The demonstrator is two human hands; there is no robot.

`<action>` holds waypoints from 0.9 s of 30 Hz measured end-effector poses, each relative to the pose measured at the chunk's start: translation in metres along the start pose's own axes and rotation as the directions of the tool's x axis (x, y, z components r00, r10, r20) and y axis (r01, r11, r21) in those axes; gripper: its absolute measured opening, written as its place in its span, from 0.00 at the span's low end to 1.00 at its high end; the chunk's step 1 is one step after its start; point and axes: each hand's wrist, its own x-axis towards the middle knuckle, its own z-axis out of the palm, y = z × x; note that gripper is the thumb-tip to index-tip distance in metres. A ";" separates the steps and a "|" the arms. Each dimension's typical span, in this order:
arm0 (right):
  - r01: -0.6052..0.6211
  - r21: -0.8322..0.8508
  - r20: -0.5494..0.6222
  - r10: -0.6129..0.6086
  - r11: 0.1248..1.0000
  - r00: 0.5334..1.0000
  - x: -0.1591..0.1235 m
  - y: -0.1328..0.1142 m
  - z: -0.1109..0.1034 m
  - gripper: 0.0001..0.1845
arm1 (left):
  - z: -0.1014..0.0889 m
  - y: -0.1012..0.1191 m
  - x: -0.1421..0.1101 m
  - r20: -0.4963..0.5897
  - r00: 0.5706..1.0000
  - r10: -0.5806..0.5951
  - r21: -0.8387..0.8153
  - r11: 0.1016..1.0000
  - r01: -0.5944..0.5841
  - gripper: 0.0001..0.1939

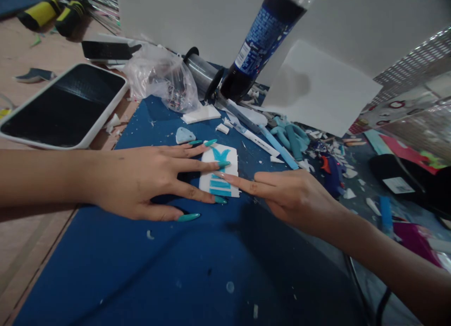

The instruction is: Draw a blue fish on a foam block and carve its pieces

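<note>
A small white piece point(233, 157) with teal shapes and stripes lies flat on a blue mat point(116, 265). My left hand point(155, 178), with long teal nails, is spread flat, and several fingertips press on the piece, covering part of its pattern. From the right, my right hand point(292, 194) reaches in with its index finger stretched out and touching the piece near the middle stripes. Its other fingers are curled, its thumb is hidden, and no held object shows. Just above the left fingertips rests a pale blue chip point(185, 135).
A phone point(63, 105) lies at left. Behind are a plastic bag point(164, 77), a clear spool point(202, 72) and a bottle of dark liquid point(260, 39). Pens point(253, 140), teal-handled scissors point(292, 135) and white scraps clutter the right. A black cable point(355, 283) runs under my right arm.
</note>
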 end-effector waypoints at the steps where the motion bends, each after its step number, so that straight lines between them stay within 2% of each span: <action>1: -0.002 0.002 0.000 0.002 1.000 1.000 0.000 0.000 0.000 0.36 | 0.000 0.000 0.000 0.000 1.000 0.004 0.002 1.000 -0.004 0.27; 11: -0.014 -0.049 0.038 0.016 0.999 0.999 0.004 -0.003 -0.007 0.39 | 0.000 0.000 0.001 0.002 1.000 0.016 0.027 0.999 -0.016 0.27; 17: -0.020 -0.093 0.156 0.034 0.995 0.987 0.011 -0.005 -0.016 0.40 | -0.001 0.002 0.000 0.001 1.000 0.004 0.006 1.000 -0.004 0.27; 27: 0.005 -0.141 0.281 0.035 0.990 0.959 0.020 -0.009 -0.024 0.40 | -0.001 0.000 -0.002 0.016 0.999 -0.032 -0.015 0.999 0.033 0.30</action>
